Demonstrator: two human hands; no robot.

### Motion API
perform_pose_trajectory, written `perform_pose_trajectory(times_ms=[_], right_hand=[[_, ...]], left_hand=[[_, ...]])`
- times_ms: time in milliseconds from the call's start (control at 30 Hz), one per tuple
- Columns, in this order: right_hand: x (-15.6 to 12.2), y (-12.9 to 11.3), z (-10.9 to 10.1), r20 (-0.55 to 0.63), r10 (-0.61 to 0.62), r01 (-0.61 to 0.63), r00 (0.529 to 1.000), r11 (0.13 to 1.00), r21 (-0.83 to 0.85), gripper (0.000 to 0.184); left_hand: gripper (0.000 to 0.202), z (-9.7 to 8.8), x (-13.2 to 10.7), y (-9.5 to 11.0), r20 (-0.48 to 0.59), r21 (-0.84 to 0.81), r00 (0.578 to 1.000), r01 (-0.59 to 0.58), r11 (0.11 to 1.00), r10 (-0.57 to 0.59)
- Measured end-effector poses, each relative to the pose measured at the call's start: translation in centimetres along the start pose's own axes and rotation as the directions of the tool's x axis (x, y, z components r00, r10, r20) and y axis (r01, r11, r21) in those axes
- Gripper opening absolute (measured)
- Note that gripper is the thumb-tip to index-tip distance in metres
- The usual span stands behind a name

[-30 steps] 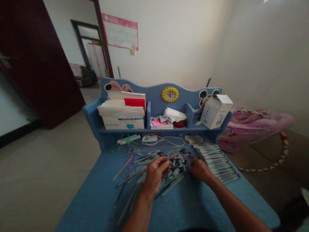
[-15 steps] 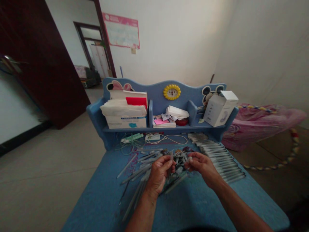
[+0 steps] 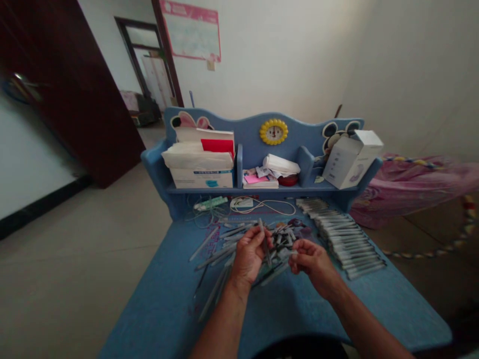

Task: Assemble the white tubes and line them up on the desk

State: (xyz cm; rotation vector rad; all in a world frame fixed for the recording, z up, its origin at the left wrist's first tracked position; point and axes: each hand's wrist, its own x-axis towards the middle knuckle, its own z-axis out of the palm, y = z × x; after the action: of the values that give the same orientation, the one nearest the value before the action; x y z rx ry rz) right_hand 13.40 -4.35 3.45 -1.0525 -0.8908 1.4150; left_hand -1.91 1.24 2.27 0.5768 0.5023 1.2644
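Observation:
My left hand (image 3: 247, 257) is closed round a slim translucent pen (image 3: 261, 227), which stands upright out of the fingers over the desk. To its right, my right hand (image 3: 312, 263) is pinched, thumb against fingertips, on something small and pale that I cannot make out. Behind and between the hands lies a heap of small clear and dark pen parts (image 3: 283, 238). Loose pen barrels (image 3: 217, 257) are strewn to the left, partly hidden by my left hand and forearm. On the right, several pens (image 3: 346, 239) lie side by side in a long row.
A blue desk (image 3: 157, 294) carries a raised shelf with a mask box (image 3: 202, 178), papers (image 3: 262, 183), a white carton (image 3: 348, 162) and a yellow flower clock (image 3: 273, 132). A looped pale cord (image 3: 277, 203) lies below the shelf. A dark round edge (image 3: 303, 346) shows at the near side.
My left hand now holds the pen upright, with more of it showing above the fingers. My right hand remains pinched, slightly lower relative to the heap. The whole view has shifted a little.

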Motion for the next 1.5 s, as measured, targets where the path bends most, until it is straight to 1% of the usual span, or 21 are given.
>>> perform_pose_trajectory(times_ms=[133,267,367,467,600,767,900,967,1100,1333,1500], right_hand=[[-1.3,2.9,1.2,-0.030,0.090,-0.087,0.995,0.992,0.093,0.027],[-1.8,4.5,2.1,-0.069,0.101,-0.090,0.992,0.984,0.151,0.031],[-1.9,4.8,2.4,-0.047,0.089,-0.079,0.995,0.979,0.186,0.034],[-1.9,5.0,2.6,-0.031,0.085,-0.077,0.996,0.978,0.193,0.030],[-1.8,5.1,2.9,-0.025,0.067,-0.060,0.997,0.975,0.213,0.027],[-1.9,5.2,3.2,0.012,0.043,-0.044,0.999,0.974,0.222,0.027],[-1.9,5.5,3.3,0.021,0.033,-0.036,0.999,0.974,0.222,0.027],[-1.9,5.8,3.2,0.022,0.035,-0.039,0.999,0.977,0.210,0.026],[-2.0,6.2,3.2,0.025,0.029,-0.032,0.999,0.990,0.139,0.024],[-2.1,6.7,4.0,-0.106,-0.086,0.085,0.991,0.996,-0.011,0.023],[-2.1,6.9,5.0,-0.145,-0.136,0.129,0.980,0.990,-0.059,0.021]], left_hand=[[0.014,0.0,0.0,0.5,0.004,-0.060,0.999,-0.047,0.997,0.048],[0.012,0.2,-0.3,0.5,0.004,-0.099,0.998,-0.058,0.993,0.059],[0.014,0.4,-0.3,0.6,-0.001,-0.132,0.998,-0.064,0.989,0.064],[0.016,0.5,-0.4,0.6,-0.004,-0.173,0.997,-0.073,0.982,0.073],[0.015,0.8,-0.4,0.5,0.029,-0.191,0.996,-0.077,0.979,0.084],[0.013,1.3,-0.8,0.3,0.067,-0.200,0.995,-0.060,0.978,0.075],[0.012,1.6,-1.1,0.2,0.044,-0.266,0.998,-0.034,0.963,0.047],[0.015,1.7,-1.1,0.2,0.032,-0.282,0.998,-0.036,0.959,0.046],[0.018,1.8,-1.2,0.1,0.023,-0.259,0.999,-0.031,0.965,0.038],[0.020,2.2,-1.2,-0.3,-0.050,-0.206,0.998,-0.057,0.977,0.047],[0.024,2.3,-1.1,-0.2,-0.096,-0.203,0.994,-0.078,0.976,0.059]])
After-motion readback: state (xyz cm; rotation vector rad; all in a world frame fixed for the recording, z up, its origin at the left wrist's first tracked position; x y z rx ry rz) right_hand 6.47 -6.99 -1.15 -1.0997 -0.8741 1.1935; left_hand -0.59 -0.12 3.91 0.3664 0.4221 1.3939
